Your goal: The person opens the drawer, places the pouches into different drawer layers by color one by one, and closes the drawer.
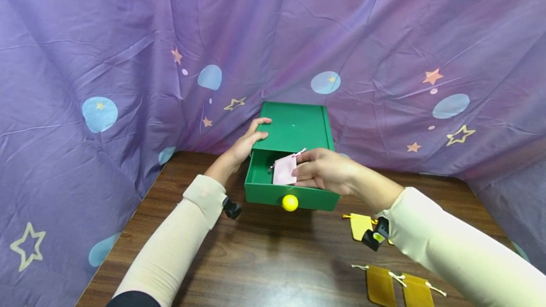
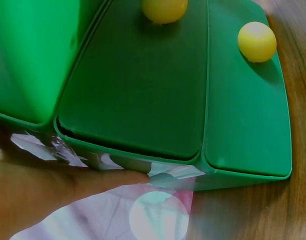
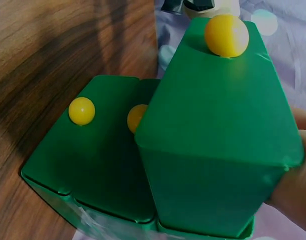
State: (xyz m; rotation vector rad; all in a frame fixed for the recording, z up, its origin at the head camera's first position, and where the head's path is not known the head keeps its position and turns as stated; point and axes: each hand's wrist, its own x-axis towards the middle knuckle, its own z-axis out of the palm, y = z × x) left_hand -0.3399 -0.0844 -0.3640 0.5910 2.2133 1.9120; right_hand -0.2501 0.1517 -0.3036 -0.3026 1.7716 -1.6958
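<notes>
- the top drawer (image 1: 268, 195) of the green cabinet (image 1: 294, 128) is already pulled out, so the opening step looks done; the yellow knob (image 1: 290, 203) sits on its front.
- the middle drawer (image 2: 135, 95) and bottom drawer (image 2: 245, 120) are closed in the left wrist view.
- the pink pouch (image 1: 283, 171) is at the open top drawer, over its inside; i can't tell if it touches the drawer floor.
- the right hand (image 1: 328, 173) pinches the pink pouch by its right side, fingers reaching into the drawer, so this handling seems midway, with no release yet.
- whether the pouch is going in or coming out, these views alone don't settle.
- the left hand (image 1: 240, 151) rests against the cabinet's left side, fingers extended over the top edge and not clenched; it seems to be steadying the box.
- outside the drawer, a yellow pouch (image 1: 359, 227) and two brown pouches, one left (image 1: 381, 285) and one right (image 1: 418, 292), lie on the bench (image 1: 256, 262), free of either hand.
- left undone, as i judge it: letting go of the pink pouch and closing the top drawer.
</notes>
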